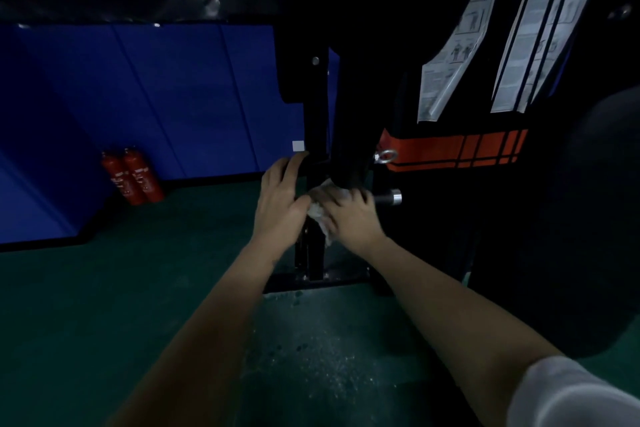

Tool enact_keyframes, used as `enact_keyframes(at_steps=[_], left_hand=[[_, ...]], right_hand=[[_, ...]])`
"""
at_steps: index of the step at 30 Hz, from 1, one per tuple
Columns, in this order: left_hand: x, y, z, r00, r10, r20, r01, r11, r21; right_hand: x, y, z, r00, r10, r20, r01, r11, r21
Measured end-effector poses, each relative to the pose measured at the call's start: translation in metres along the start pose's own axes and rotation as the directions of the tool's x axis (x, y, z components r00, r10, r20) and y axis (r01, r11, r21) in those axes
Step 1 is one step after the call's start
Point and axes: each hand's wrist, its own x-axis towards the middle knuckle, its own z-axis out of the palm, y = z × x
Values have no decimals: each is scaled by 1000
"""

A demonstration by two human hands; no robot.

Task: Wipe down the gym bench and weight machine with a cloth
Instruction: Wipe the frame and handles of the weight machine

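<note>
The black weight machine fills the right and centre of the head view, with an orange striped band and white instruction sheets on it. My right hand presses a crumpled white cloth against the machine's black upright post low down. My left hand lies against the left side of the same post, fingers curled on a black bar, thumb touching the cloth. A dark padded part shows at the right edge.
Two red fire extinguishers stand on the green floor against blue wall mats. A chrome-tipped pin sticks out right of my right hand. The machine's base bar lies on the floor.
</note>
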Motion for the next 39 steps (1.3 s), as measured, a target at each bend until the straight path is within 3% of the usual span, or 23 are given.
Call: enact_keyframes(at_steps=[4,8,13,17,19,26,30,31,34,36,39], left_hand=[[1,2,2,1000,-5,13,6,1000,-22],[3,4,1,998,-36,54,38,999,-34],[4,1,2,997,-70,24,71,997,-31],[4,-4,-2,998,-55,36,56,998,-26],[4,-4,-1,998,-56,31,57,998,-24],[2,-1,-4,992,-79,97,83,996,-44],[3,0,-10,982,-83,170,93,994,-51],[4,1,-11,981,-82,174,92,994,-53],[6,3,-14,979,-80,187,93,994,-61],[4,2,-16,974,-87,208,101,993,-56],[3,1,-14,973,-100,208,115,991,-63]], right_hand=[[-5,32,-3,997,36,-66,-37,999,-15],[0,12,-7,984,170,-47,-160,974,159],[18,-44,-3,996,9,94,-22,989,144],[22,-24,-7,990,-124,60,113,981,160],[15,-10,-8,977,-211,-27,213,963,163],[-1,12,4,940,-338,-41,340,927,158],[3,5,-10,977,-33,-208,95,951,296],[9,-2,-7,977,-23,-211,94,939,331],[16,-16,8,987,-150,-60,162,913,375],[3,-12,14,992,-119,44,95,926,365],[-35,3,24,978,-196,71,167,942,291]])
